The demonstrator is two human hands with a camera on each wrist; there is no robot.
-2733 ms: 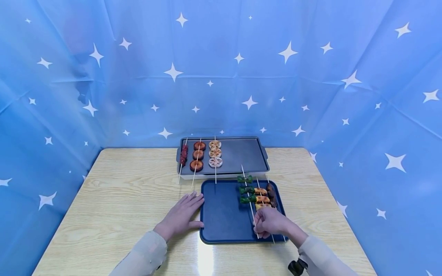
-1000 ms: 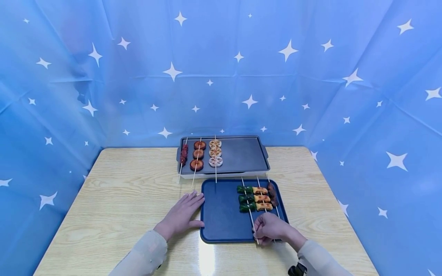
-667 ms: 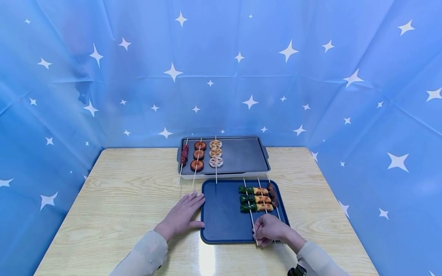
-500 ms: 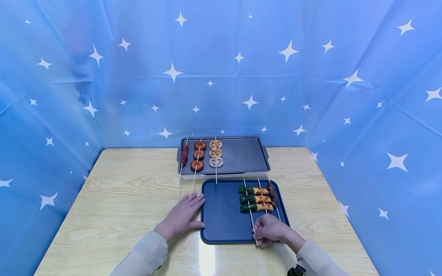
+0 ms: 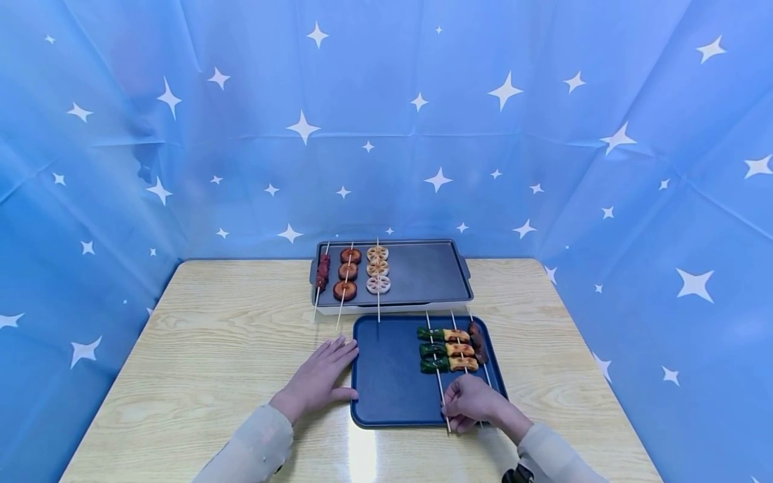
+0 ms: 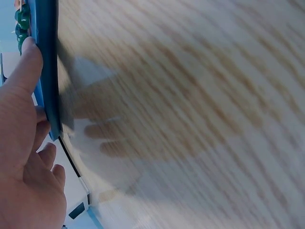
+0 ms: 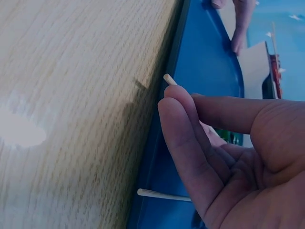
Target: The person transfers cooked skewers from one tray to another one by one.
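Note:
My right hand point(image 5: 473, 404) pinches the bare stick of a green pepper skewer point(image 5: 432, 349) near its front end. That skewer lies on the right half of a blue tray point(image 5: 392, 376); in the right wrist view the stick tip point(image 7: 168, 79) pokes out past my fingertips. Right beside it are a yellow grilled-piece skewer point(image 5: 459, 349) and a dark brown skewer point(image 5: 478, 342), their sticks partly hidden by the hand. My left hand point(image 5: 317, 378) rests at the tray's left edge with fingers extended, its thumb point(image 6: 29, 64) touching the rim in the left wrist view.
Behind the tray stands a dark griddle point(image 5: 423, 268) on a white base. It carries a red meat skewer point(image 5: 323, 272), a mushroom-like brown slice skewer point(image 5: 347, 272) and a lotus root skewer point(image 5: 378, 270) on its left half. A wooden table point(image 5: 229, 322) supports everything, with blue starry cloth point(image 5: 386, 121) around.
Since the oldest frame, the green pepper skewer has come down and toward me, from over the tray's back edge to lying beside the yellow skewer. My left hand has stayed put.

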